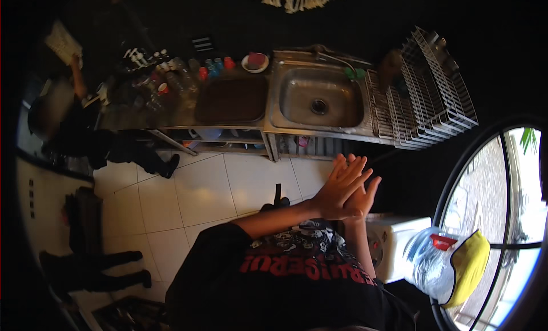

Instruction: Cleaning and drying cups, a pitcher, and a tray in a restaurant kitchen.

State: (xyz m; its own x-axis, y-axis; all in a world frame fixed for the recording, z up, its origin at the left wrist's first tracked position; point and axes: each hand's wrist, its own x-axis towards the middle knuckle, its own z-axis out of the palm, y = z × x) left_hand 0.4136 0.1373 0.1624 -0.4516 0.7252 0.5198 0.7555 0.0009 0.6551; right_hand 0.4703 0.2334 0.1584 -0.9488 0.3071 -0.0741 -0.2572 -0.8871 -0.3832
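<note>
My left hand [338, 196] lies across my right hand [364, 200], palms pressed together in front of my chest. The fingers of both are apart, and neither palm holds a thing that I can see. Beyond them stands a steel sink [319, 95] with a drain and a curved tap [338, 59]. A green scrubber or cloth [354, 73] sits at the sink's right back edge. Left of the basin, a dark brown tray [231, 100] lies on the steel counter [175, 122].
Cups [203, 72] and glasses crowd the counter's left part, near a plate [255, 69]. A wire dish rack [432, 95] rises at right. A water dispenser [398, 241] with a water bottle [428, 262] stands by my right. Two other people [85, 134] are at left.
</note>
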